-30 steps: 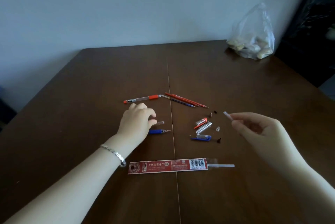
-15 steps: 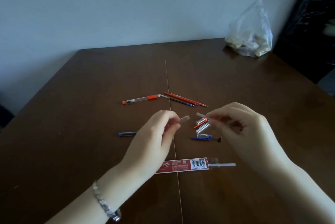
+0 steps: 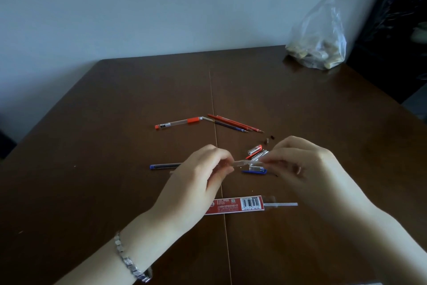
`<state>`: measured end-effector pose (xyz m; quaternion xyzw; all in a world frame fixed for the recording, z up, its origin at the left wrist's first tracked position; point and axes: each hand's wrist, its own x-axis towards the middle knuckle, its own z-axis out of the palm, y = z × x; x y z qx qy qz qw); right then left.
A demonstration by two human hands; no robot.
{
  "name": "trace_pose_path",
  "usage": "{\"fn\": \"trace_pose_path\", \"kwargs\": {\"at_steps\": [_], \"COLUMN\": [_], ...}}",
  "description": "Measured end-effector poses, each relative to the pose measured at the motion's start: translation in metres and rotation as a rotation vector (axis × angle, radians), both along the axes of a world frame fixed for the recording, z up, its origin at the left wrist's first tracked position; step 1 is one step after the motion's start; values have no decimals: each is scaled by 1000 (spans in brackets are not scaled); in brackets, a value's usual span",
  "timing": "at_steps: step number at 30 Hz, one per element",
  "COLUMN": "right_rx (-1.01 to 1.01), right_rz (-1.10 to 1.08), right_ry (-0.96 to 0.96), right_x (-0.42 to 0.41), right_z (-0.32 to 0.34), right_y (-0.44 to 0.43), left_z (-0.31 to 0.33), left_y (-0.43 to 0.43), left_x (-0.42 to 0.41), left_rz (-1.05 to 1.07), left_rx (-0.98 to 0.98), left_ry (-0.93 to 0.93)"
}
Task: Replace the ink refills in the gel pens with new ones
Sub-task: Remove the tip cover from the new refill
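While both hands meet low over the middle of the desk (image 3: 104, 134), just right of the seam (image 3: 213, 95) that runs from its far edge toward the near one, they share one clear barrel (image 3: 245, 164). The left hand (image 3: 196, 178) pinches its left end between curled fingertips and thumb. The right hand (image 3: 302, 167) pinches the right end the same way, knuckles up. Whether the barrel is one piece or two pushed together cannot be told. A bracelet (image 3: 129, 261) sits on the left wrist.

Just beyond the fingertips three caps lie close together: a red cap (image 3: 255, 149), a clear cap (image 3: 262, 154) and, below the barrel, a blue cap (image 3: 254, 171). Two small dark bits (image 3: 269, 139) lie a little farther on. Toward the far edge, a red pen (image 3: 178, 122) lies left of the seam. Its tip is at the end of a bundle of loose refills (image 3: 233, 123), which crosses the seam and slants right. A blue-ended refill (image 3: 164, 166) lies left of the seam, its right end hidden behind the left hand. Toward the near edge, the red refill packet (image 3: 240, 205) lies crosswise over the seam, partly behind the left wrist, with a white strip at its right end.

A plastic bag (image 3: 320, 39) stands at the far right corner, well apart from the rest. The small things all sit in the middle, with broad brown wood between them and the left, far and right edges.
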<state>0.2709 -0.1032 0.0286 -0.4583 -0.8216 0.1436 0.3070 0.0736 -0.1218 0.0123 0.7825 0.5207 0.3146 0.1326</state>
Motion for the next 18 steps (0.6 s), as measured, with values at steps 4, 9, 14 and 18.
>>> {"fn": "trace_pose_path", "kwargs": {"at_steps": [4,9,14,18], "right_rx": [41,193,-197,-390], "right_rz": [72,-162,-255,-241], "right_ry": [-112,49,434,747], "right_x": [-2,1,20,3], "right_z": [3,6,7,-2], "right_y": [-5,-7,-6,-11], "left_z": [4,-4,-10,-9], "left_y": [-3,-5,-5,-5], "left_x": [3,6,1,8], "left_rz": [-83,-65,8,-22], "left_rx": [51,-20,-31,-19], "left_ry": [126,-31,-59,-67]}}
